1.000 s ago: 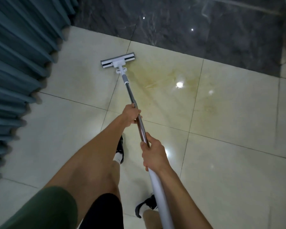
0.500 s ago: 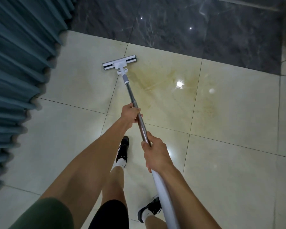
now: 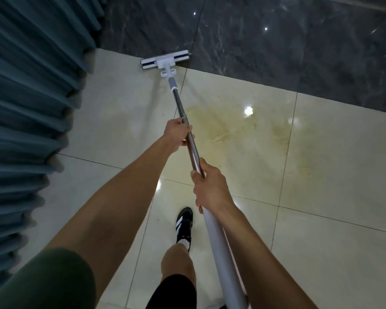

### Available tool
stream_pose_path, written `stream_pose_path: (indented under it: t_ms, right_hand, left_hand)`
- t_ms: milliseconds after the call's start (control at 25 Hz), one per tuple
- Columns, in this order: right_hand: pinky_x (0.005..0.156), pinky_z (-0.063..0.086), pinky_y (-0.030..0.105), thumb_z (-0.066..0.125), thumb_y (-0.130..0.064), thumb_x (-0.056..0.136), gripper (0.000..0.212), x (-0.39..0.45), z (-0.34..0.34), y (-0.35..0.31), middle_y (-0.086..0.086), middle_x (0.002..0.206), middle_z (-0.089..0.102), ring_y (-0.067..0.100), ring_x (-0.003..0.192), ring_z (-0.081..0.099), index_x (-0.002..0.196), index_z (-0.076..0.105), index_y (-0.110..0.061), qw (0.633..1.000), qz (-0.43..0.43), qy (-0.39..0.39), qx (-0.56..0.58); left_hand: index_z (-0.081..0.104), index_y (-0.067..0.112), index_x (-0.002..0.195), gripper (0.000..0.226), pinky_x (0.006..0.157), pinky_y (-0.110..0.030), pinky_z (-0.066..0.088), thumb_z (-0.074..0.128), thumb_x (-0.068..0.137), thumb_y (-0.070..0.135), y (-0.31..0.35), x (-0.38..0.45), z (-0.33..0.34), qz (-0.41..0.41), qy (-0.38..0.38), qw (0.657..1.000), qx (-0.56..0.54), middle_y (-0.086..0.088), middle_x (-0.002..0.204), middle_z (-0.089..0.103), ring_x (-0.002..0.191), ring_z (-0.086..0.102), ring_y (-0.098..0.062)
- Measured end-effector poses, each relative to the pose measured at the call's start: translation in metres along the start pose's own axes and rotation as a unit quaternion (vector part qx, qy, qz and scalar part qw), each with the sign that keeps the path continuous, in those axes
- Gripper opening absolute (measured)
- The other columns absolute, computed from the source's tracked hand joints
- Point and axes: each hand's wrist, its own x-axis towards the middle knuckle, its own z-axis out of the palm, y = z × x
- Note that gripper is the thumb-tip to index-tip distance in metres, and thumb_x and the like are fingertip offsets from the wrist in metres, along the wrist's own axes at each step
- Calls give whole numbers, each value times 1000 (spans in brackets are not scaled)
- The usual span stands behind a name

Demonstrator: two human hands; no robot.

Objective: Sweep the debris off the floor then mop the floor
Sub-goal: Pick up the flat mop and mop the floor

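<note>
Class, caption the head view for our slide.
Both hands, left hand ahead of right hand, push the mop to the dark wall.

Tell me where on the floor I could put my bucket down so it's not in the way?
The cream tiles right of the mop handle lie bare up to the dark wall. It is tight where the mop head meets the wall, and around the shoe. A narrower bare strip runs along the curtain.

Olive-green short sleeve [image 3: 47, 279], black shorts [image 3: 174, 291], white sock [image 3: 184, 241], black shoe [image 3: 184, 221] with white stripes.
</note>
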Motion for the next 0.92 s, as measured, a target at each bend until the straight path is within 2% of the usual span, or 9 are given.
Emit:
stream_pose_path:
  t_ms: [120,200,320,520,640,800,920]
  right_hand:
    - [39,46,26,47,-23,103,25,30,2,-38,5,71,55,17,41,51,127,54,-29,1000,4,-2,17]
    - [39,44,25,47,-23,103,26,40,-5,-49,6,72,56,18,41,51,127,54,-31,1000,8,0,21]
    - [38,43,23,46,-23,104,32,32,-17,-38,5,74,55,19,45,51,133,53,-32,1000,9,11,10]
    - [53,47,25,46,-31,104,49,-3,-33,27,1,96,55,21,69,55,152,36,-33,1000,19,14,-8]
    - [61,48,29,45,-32,103,49,-38,-50,69,1,96,55,21,72,56,152,37,-34,1000,22,7,-6]
    - [58,52,35,45,-26,103,35,-99,-86,133,4,81,57,21,60,55,137,51,-26,1000,1,-9,-4]
    - [44,47,28,45,-23,103,27,-151,-127,197,7,77,56,24,50,54,128,55,-24,1000,3,-21,-7]
  left_hand:
    - [58,-2,122,26,60,-40,59,62,96,1,33,32,-9,16,2,1000,18,-12,87,62,75,68,-28]
    - [58,0,113,16,67,-43,60,61,97,1,45,41,-7,25,-4,999,34,-14,88,62,81,68,-31]
    - [58,1,114,18,68,-44,60,61,97,0,40,35,9,20,-12,998,57,-15,87,63,81,67,-30]
    - [57,-1,119,23,62,-40,58,61,97,1,-8,-6,40,-3,-30,996,84,-13,87,62,81,67,-28]
    - [56,0,122,26,59,-38,56,62,97,1,-42,-45,63,-9,-34,996,88,-12,88,62,81,66,-27]
    - [53,4,128,32,62,-38,56,60,98,1,-99,-109,105,-10,-28,996,84,-12,89,62,80,65,-26]
    - [50,0,134,37,59,-38,55,60,98,1,-155,-165,153,-7,-14,997,76,-12,87,61,74,64,-24]
